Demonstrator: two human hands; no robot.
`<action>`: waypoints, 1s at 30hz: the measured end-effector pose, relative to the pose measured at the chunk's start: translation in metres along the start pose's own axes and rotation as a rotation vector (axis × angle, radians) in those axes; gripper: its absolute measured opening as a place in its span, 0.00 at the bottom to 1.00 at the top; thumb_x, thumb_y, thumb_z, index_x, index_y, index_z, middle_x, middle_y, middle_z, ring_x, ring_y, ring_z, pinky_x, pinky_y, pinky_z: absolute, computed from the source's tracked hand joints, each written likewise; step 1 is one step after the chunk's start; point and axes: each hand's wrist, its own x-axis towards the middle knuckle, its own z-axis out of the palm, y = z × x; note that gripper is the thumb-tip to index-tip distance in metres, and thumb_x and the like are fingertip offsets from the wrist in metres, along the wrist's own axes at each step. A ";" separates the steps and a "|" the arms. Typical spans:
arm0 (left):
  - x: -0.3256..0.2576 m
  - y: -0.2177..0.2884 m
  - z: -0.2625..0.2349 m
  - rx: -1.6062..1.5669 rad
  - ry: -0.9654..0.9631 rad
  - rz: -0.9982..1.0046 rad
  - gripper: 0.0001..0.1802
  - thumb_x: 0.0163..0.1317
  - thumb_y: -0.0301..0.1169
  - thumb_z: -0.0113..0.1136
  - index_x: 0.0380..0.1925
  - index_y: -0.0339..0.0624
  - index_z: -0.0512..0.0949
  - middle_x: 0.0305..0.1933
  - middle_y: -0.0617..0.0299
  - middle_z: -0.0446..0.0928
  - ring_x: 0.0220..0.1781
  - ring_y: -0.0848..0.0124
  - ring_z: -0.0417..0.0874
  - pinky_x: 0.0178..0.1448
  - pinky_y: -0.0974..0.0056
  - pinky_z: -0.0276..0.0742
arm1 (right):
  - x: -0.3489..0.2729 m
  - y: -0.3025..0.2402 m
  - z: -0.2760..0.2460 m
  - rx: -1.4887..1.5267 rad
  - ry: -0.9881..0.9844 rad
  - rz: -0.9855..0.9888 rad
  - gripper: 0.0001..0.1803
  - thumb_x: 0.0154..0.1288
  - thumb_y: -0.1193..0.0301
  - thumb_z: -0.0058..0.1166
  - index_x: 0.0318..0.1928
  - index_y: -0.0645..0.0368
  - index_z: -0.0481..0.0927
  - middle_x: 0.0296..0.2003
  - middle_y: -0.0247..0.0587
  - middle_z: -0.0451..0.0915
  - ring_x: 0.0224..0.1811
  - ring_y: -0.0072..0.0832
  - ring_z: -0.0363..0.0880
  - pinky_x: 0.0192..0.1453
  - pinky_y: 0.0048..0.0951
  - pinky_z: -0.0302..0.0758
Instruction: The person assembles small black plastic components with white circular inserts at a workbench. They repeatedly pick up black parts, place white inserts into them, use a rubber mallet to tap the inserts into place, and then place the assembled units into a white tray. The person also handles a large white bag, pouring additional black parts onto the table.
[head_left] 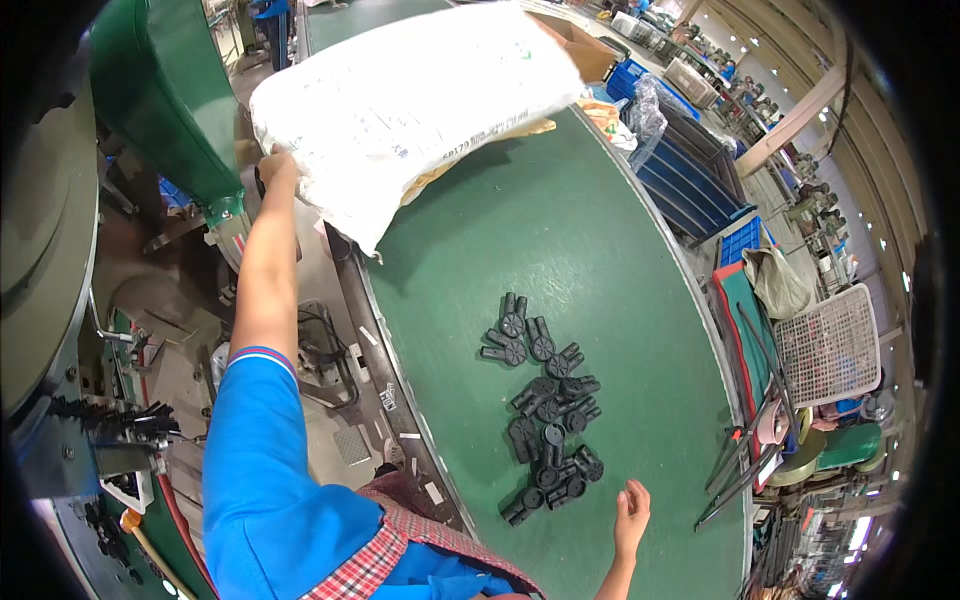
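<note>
At the far left, my left hand grips the near left corner of a big, full white woven sack. That arm is stretched out, and the sack lies across the far part of a green work surface. A yellowish edge of some sheet or bag shows under the sack. Several black plastic joint-like parts, each with round hubs and short tubes, lie in a loose pile nearer to me. To the right of the pile, my right hand is raised, fingers apart and holding nothing.
A metal rail edges the surface on the left, with machinery and a green guard beyond. Along the right stand dark blue crates, a white plastic basket and long dark rods. A cardboard box sits behind the sack.
</note>
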 end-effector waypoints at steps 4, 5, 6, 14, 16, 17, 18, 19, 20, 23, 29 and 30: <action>-0.032 0.001 0.022 0.114 0.126 0.286 0.49 0.58 0.55 0.64 0.61 0.19 0.61 0.63 0.30 0.67 0.67 0.41 0.69 0.68 0.49 0.69 | -0.002 -0.009 0.001 0.011 -0.011 0.023 0.16 0.68 0.73 0.56 0.54 0.61 0.79 0.57 0.40 0.75 0.49 0.27 0.78 0.53 0.27 0.75; -0.040 -0.003 0.018 0.117 0.187 0.418 0.49 0.59 0.53 0.64 0.64 0.20 0.58 0.65 0.29 0.64 0.69 0.40 0.65 0.71 0.49 0.64 | 0.003 -0.017 0.007 0.028 -0.035 0.000 0.15 0.68 0.73 0.56 0.54 0.61 0.80 0.57 0.40 0.75 0.48 0.27 0.78 0.52 0.26 0.75; -0.049 -0.010 0.011 0.123 0.255 0.545 0.50 0.60 0.50 0.65 0.66 0.20 0.55 0.67 0.28 0.61 0.72 0.40 0.61 0.74 0.49 0.59 | 0.010 -0.023 0.016 0.027 -0.062 -0.051 0.15 0.68 0.74 0.55 0.54 0.62 0.79 0.57 0.41 0.75 0.49 0.26 0.78 0.53 0.26 0.75; -0.359 -0.205 -0.202 -0.131 -0.457 1.007 0.24 0.58 0.31 0.60 0.53 0.32 0.69 0.57 0.40 0.69 0.61 0.47 0.70 0.67 0.50 0.66 | -0.011 -0.067 0.120 0.264 -0.452 -0.458 0.15 0.70 0.78 0.52 0.55 0.67 0.77 0.56 0.44 0.75 0.51 0.29 0.79 0.57 0.29 0.76; -0.399 -0.298 -0.292 0.043 -0.818 1.213 0.28 0.61 0.40 0.61 0.58 0.39 0.70 0.60 0.43 0.70 0.64 0.48 0.70 0.68 0.50 0.66 | -0.038 -0.071 0.154 0.312 -0.598 -0.494 0.14 0.74 0.74 0.48 0.54 0.68 0.78 0.47 0.44 0.81 0.46 0.29 0.81 0.55 0.30 0.76; -0.415 -0.339 -0.342 0.182 -0.881 1.179 0.28 0.61 0.41 0.61 0.59 0.40 0.70 0.60 0.44 0.70 0.63 0.49 0.71 0.68 0.50 0.66 | -0.056 -0.076 0.169 0.283 -0.730 -0.466 0.15 0.75 0.71 0.46 0.53 0.68 0.78 0.40 0.43 0.83 0.44 0.28 0.82 0.55 0.31 0.76; -0.423 -0.371 -0.388 0.301 -0.952 1.137 0.29 0.61 0.41 0.60 0.60 0.41 0.69 0.60 0.45 0.71 0.63 0.50 0.72 0.68 0.50 0.67 | -0.072 -0.085 0.181 0.241 -0.845 -0.445 0.17 0.77 0.68 0.43 0.53 0.69 0.78 0.33 0.41 0.85 0.41 0.27 0.82 0.55 0.32 0.75; -0.422 -0.405 -0.435 0.379 -0.913 1.008 0.28 0.62 0.41 0.60 0.60 0.41 0.70 0.60 0.46 0.71 0.62 0.50 0.73 0.67 0.50 0.68 | -0.097 -0.092 0.199 0.235 -0.902 -0.502 0.20 0.79 0.64 0.39 0.54 0.69 0.77 0.24 0.39 0.84 0.37 0.25 0.82 0.56 0.33 0.74; -0.426 -0.435 -0.480 0.440 -0.882 0.880 0.28 0.62 0.40 0.60 0.60 0.41 0.70 0.60 0.47 0.71 0.61 0.50 0.74 0.66 0.50 0.70 | -0.117 -0.094 0.216 0.222 -1.013 -0.555 0.21 0.79 0.63 0.38 0.57 0.68 0.75 0.25 0.40 0.84 0.39 0.24 0.82 0.58 0.34 0.73; -0.421 -0.454 -0.613 0.535 -0.507 0.506 0.21 0.62 0.37 0.58 0.54 0.40 0.74 0.53 0.48 0.76 0.55 0.51 0.78 0.59 0.51 0.75 | -0.186 -0.105 0.260 0.311 -1.251 -0.561 0.18 0.76 0.71 0.43 0.61 0.66 0.72 0.40 0.45 0.84 0.43 0.26 0.81 0.57 0.31 0.74; -0.438 -0.498 -0.752 0.379 0.279 0.332 0.14 0.64 0.29 0.56 0.49 0.38 0.76 0.44 0.50 0.77 0.49 0.51 0.80 0.51 0.54 0.77 | -0.303 -0.170 0.333 0.203 -1.754 -0.851 0.15 0.70 0.77 0.51 0.56 0.64 0.77 0.45 0.41 0.83 0.45 0.25 0.81 0.51 0.26 0.76; -0.434 -0.499 -0.766 0.371 0.359 0.354 0.15 0.64 0.29 0.57 0.50 0.38 0.76 0.46 0.49 0.77 0.50 0.51 0.80 0.53 0.54 0.77 | -0.320 -0.180 0.347 0.201 -1.786 -0.897 0.14 0.70 0.77 0.51 0.54 0.65 0.78 0.44 0.41 0.84 0.45 0.25 0.82 0.51 0.26 0.76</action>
